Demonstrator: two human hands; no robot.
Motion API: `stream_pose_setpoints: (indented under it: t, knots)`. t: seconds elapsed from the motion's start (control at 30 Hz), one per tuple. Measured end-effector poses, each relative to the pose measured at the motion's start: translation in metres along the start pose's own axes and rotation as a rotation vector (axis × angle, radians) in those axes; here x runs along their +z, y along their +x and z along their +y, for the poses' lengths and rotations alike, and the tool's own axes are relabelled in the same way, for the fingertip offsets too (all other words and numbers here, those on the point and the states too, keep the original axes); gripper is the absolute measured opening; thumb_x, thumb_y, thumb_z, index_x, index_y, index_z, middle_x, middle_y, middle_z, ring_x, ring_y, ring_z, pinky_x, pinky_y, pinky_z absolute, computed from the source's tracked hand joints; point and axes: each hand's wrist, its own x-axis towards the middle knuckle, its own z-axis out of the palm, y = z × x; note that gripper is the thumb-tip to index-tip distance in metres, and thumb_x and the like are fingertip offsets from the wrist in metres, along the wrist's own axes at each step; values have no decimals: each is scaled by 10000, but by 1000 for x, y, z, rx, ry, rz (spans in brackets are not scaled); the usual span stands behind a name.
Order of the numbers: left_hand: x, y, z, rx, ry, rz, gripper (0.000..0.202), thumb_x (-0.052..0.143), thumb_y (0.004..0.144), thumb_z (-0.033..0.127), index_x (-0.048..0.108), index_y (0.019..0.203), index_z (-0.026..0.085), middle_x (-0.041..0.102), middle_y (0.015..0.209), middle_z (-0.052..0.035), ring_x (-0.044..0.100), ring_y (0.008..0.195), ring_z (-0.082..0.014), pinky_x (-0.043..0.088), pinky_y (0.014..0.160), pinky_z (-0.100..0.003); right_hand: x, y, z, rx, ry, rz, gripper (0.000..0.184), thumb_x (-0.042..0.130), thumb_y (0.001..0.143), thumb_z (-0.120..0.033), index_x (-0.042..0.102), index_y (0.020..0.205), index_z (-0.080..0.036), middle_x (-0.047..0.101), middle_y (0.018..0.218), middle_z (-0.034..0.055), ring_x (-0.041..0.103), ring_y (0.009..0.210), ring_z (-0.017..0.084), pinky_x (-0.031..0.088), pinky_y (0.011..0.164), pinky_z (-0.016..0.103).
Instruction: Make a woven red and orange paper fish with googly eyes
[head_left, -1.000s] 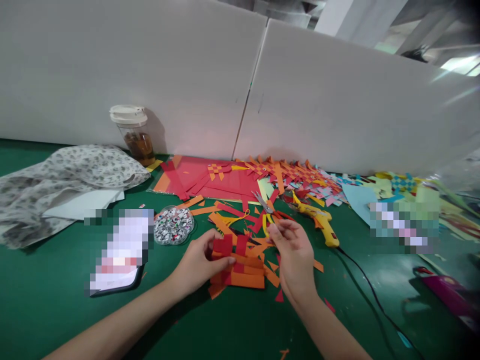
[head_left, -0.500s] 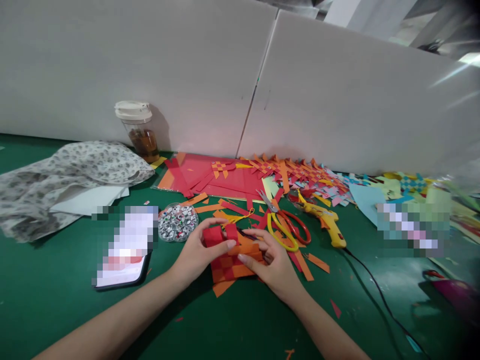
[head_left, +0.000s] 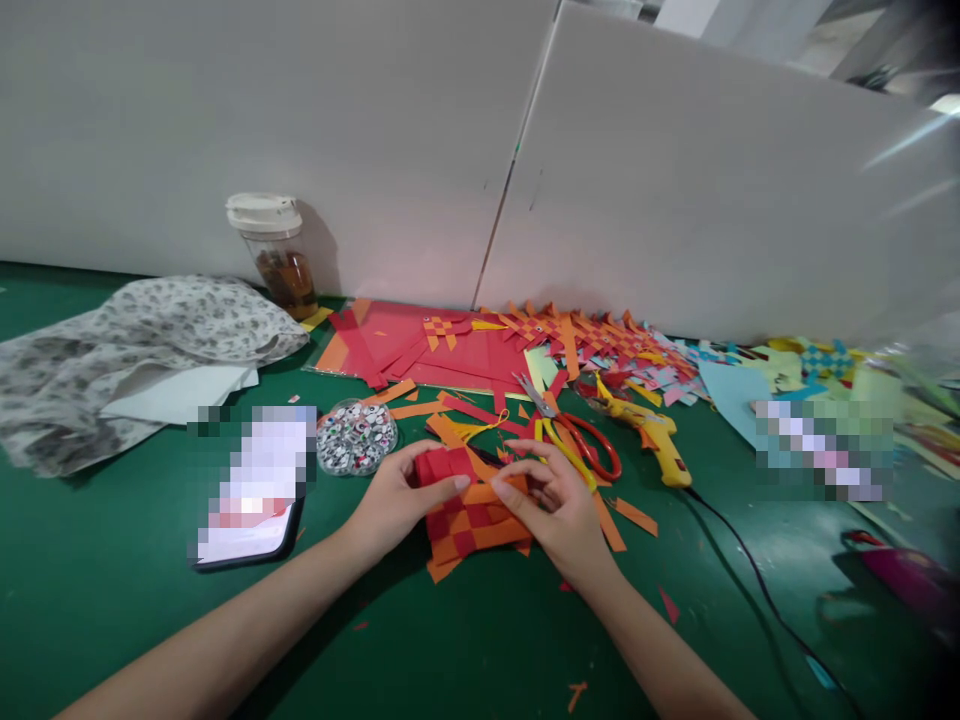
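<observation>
Between my hands is a woven piece of red and orange paper strips [head_left: 466, 528], checkered on its lower part. My left hand [head_left: 401, 500] grips its left side, with the thumb on the red strips at the top. On the right edge, my right hand [head_left: 551, 500] pinches an orange strip between thumb and fingers. Just beyond the fingertips lie a yellow tassel cord [head_left: 480, 430] and loose paper strips [head_left: 405, 410]. Scissors with red and yellow handles [head_left: 589, 445] rest beyond my right hand.
A yellow glue gun [head_left: 660, 448] with a black cord lies to the right. Left stand a phone [head_left: 255, 490], a round case of googly eyes [head_left: 356, 437] and a lidded cup [head_left: 281, 265]. Finished woven paper fish [head_left: 600, 340] are piled along the white partition [head_left: 300, 120].
My right hand has shifted up along the woven piece, its fingers now at an upper strip. The red strips at the top left lie closer together.
</observation>
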Motion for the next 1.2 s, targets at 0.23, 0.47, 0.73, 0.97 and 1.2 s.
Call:
stream_pose_setpoints:
  t: [0.23,0.47,0.73,0.97,1.2]
  knots:
    - [0,1,-3,74,-28,2,308,708,677,304,581,938,198,671,939,-43,630,851,-183,500,772,-314,2,-1,3,-14,36,-27,371,665,741,-313,505,1065,-226,686,795,28,656,756,177,520,670,300]
    - [-1,2,-5,168,-119,28,382,682,718,224,546,1074,199,674,975,-51,629,925,-179,488,862,-336,-3,3,3,-97,57,243,290,699,710,-290,536,944,-235,655,850,39,644,830,187,532,710,314]
    - [-1,-4,3,234,-42,107,91,648,738,219,619,819,191,683,875,-13,635,845,-154,502,813,-291,0,-1,3,-191,-123,172,193,650,756,-250,573,933,-239,655,846,31,646,800,180,539,746,336]
    - [-1,-2,2,224,-106,122,93,652,725,220,606,797,184,645,797,13,605,801,-129,477,746,-227,-2,-2,1,-243,-189,96,153,620,775,-207,571,917,-234,651,843,27,636,788,169,543,717,302]
    - [-1,-2,2,202,-151,58,74,620,756,230,596,794,170,647,808,-7,593,817,-139,451,769,-236,-2,-2,0,-320,-276,42,162,581,786,-172,554,934,-233,626,895,35,615,835,172,521,718,285]
